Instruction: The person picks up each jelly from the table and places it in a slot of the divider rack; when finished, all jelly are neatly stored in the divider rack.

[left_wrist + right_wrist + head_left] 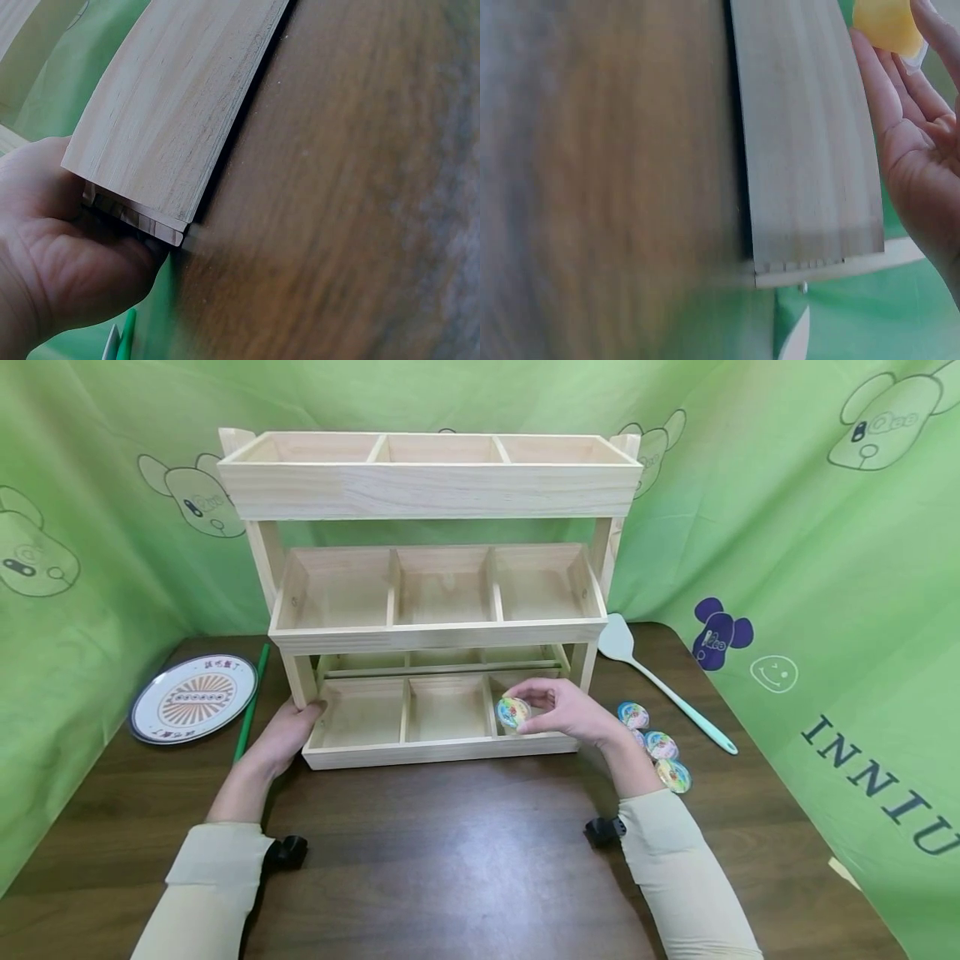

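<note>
A three-tier wooden rack [430,493] with divided trays stands on the table. At the lowest tray's left end, my left hand [288,732] grips the rack beside its leg; in the left wrist view the hand [67,255] wraps round the tray's corner, its fingertips hidden behind the wood. My right hand [566,710] pinches a jelly cup [513,712] with a colourful lid between thumb and fingers, over the lowest tray's right part. From the right wrist view the cup [889,26] is clear with yellow contents, held above the tray's front board [806,135].
Several more jelly cups [661,746] lie on the table beside my right forearm. Behind them is a pale turquoise spatula [667,683]. At the left are a white plate [197,697] with red print and a green stick [251,703]. Green cloth [787,527] surrounds the table.
</note>
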### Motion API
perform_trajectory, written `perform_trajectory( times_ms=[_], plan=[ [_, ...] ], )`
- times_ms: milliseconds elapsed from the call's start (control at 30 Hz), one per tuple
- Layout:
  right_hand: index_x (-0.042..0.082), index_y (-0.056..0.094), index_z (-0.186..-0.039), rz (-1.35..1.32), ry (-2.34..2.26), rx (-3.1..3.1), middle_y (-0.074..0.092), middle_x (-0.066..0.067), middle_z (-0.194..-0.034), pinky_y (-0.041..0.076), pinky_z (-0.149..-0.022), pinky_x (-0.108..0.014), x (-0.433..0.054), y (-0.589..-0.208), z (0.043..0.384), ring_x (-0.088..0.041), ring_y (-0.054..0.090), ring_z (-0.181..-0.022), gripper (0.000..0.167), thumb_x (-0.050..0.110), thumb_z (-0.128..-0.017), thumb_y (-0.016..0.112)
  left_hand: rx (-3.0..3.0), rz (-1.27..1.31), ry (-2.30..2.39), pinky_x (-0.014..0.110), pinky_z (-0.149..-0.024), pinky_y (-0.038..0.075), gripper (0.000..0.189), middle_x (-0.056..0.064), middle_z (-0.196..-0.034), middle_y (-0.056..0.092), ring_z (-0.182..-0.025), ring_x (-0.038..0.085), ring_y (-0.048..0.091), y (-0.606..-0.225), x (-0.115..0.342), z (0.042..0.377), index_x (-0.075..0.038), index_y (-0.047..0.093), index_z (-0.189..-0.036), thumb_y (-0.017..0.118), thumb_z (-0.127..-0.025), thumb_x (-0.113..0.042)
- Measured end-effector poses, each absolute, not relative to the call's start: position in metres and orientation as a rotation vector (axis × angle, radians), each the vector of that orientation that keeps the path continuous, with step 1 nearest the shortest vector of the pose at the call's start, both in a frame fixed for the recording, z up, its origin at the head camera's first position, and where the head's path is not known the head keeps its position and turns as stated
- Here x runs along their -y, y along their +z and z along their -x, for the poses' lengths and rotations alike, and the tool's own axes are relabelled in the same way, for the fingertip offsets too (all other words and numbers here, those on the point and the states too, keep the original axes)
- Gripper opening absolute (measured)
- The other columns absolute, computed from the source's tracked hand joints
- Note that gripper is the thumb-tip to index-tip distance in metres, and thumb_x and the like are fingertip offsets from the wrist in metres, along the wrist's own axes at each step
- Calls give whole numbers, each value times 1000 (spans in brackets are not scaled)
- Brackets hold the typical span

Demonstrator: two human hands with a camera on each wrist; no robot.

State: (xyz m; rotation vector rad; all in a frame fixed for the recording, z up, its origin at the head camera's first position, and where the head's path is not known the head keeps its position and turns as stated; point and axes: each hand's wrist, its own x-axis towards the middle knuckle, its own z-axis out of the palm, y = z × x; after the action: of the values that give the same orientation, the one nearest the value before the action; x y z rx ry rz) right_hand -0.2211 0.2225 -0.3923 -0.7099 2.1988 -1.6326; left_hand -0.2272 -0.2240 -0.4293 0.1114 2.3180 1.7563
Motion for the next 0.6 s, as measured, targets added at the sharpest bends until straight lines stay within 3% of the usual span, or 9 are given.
perform_trajectory(
  times_ms=[300,600],
  plan=[
    [2,66,-125,696,-1651,-2170,69,-12,-115,54,-86,-29,-206,-391,220,-24,64,-104,49,3,-80,84,-2339,-100,1733,57,-114,29,68,36,-157,17,-142,45,28,-429,226,226,9,-3,-157,33,-108,-22],
    [-2,65,-126,723,-1677,-2114,68,-13,-115,53,-87,-28,-190,-392,221,-22,64,-103,49,-1,-81,82,-2338,-95,1738,58,-115,27,66,36,-156,19,-142,45,27,-429,223,227,10,1,-157,33,-109,-21]
  ],
)
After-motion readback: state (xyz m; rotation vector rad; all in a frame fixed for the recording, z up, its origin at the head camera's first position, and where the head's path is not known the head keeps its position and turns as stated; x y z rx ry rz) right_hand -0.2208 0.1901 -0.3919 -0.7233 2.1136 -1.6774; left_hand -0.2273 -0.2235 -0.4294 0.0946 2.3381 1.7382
